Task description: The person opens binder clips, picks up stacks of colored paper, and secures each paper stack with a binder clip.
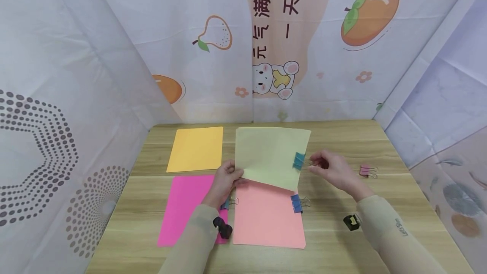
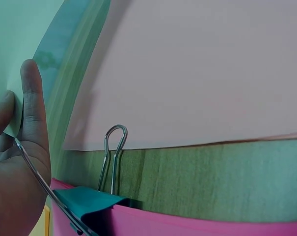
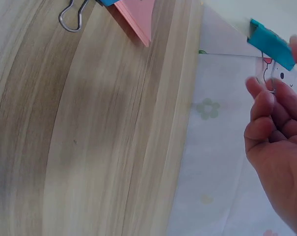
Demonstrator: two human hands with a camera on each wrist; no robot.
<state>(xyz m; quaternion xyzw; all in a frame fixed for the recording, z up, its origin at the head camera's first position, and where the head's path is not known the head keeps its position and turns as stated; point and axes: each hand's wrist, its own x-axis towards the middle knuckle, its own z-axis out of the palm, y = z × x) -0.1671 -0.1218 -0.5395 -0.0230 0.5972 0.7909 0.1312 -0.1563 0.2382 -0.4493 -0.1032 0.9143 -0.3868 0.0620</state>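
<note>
Low in the head frame, the left sleeve crosses a magenta paper stack; its teal binder clip, half hidden there, shows clearly in the left wrist view. A salmon paper stack with a blue binder clip lies lower centre on the bench. Above, the left hand pinches the lower-left corner of raised pale-yellow sheets. At their right-edge turquoise clip, the right hand has curled fingers; the right wrist view shows the wire handle at the fingertips, but whether gripped I cannot tell. A pink binder clip lies right, yellow-orange paper upper left.
</note>
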